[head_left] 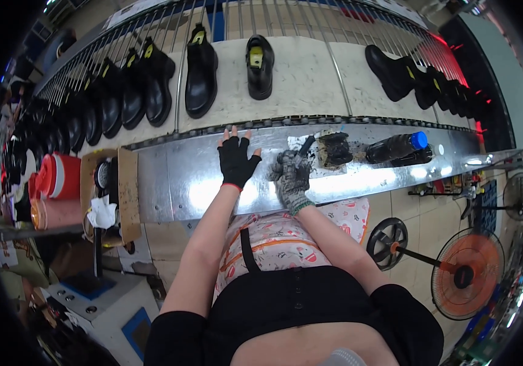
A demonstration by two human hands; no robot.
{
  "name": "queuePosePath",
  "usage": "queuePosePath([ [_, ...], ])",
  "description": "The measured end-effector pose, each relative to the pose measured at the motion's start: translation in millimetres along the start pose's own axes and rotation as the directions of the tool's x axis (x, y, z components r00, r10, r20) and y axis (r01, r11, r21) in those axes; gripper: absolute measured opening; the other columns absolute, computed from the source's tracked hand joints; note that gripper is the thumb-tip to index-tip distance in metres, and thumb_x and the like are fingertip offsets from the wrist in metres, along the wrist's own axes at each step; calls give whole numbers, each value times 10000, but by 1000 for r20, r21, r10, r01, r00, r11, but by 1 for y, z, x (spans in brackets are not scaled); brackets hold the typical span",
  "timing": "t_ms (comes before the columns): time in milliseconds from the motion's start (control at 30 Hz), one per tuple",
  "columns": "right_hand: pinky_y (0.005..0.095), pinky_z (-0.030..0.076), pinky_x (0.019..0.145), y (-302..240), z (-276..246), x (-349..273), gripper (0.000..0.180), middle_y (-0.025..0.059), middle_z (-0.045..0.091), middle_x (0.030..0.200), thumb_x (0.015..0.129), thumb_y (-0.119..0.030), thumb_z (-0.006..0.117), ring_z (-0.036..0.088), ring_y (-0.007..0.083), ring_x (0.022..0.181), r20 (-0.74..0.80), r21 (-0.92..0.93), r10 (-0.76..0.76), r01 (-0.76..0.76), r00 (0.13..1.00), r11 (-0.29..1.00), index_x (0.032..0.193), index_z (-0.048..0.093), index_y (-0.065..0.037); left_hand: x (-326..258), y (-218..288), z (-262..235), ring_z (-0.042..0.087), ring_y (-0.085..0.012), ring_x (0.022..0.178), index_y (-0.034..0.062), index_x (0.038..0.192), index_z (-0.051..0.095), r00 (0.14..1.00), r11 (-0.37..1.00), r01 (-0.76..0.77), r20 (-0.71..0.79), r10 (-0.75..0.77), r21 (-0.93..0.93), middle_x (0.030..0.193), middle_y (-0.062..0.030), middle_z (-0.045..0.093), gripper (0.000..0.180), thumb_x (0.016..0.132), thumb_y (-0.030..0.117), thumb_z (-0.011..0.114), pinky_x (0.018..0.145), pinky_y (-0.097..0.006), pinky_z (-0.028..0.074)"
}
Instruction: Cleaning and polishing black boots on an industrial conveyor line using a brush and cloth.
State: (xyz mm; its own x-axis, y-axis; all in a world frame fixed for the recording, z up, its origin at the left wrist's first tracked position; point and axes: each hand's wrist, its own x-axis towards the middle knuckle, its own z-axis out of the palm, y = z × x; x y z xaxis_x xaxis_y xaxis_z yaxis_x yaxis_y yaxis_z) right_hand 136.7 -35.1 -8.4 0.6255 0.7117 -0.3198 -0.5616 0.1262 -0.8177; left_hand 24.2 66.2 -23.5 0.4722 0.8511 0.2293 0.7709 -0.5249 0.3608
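Your left hand (236,161) was spread over the worktop (156,180), while your right hand (293,174) was curled at a dark stick (306,145), couldn't tell if pinching it, just left of the black block (335,150).

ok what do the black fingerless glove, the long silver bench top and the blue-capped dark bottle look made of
Black fingerless glove: probably knitted fabric, being matte and close-fitting.
Long silver bench top: likely bare metal with a smooth finish, since it throws back bright glare.
Blue-capped dark bottle: perhaps glossy plastic, given its shine; glass can't be ruled out.
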Motion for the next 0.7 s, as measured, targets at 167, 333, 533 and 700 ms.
queuePosePath([
  [167,348,486,506,4,-6,-10,215,8,615,701,867,-363,627,553,168,523,-105,346,144,-99,984,933,811,603,-157,-8,-6,7,240,-376,1361,134,1307,492,999,999,-31,-25,31,17,1454,-197,308,603,790,420,610,1090,-523,165],
  [333,351,443,438,11,-3,-42,293,49,583,711,895,-390,583,523,184,517,100,310,409,-419,907,853,879,590,-98,-15,-13,2,234,-389,1362,121,1311,488,1000,1000,-21,-9,21,17,1451,-215,305,621,777,403,634,1093,-530,169],
  [533,288,451,449,-5,7,-17,276,36,544,676,906,-354,570,521,141,502,239,-142,358,-332,903,933,867,528,-84,-8,-6,-1,227,-393,1362,126,1313,485,1000,1000,-21,7,21,11,1453,-212,299,611,785,397,628,1097,-528,167],
  [700,281,465,469,15,1,31,275,50,545,662,903,-346,573,546,138,510,365,-603,159,103,917,791,968,541,-81,-3,-1,-7,229,-391,1361,134,1327,471,999,999,-31,15,31,42,1455,-209,294,627,765,349,646,1097,-524,174],
])
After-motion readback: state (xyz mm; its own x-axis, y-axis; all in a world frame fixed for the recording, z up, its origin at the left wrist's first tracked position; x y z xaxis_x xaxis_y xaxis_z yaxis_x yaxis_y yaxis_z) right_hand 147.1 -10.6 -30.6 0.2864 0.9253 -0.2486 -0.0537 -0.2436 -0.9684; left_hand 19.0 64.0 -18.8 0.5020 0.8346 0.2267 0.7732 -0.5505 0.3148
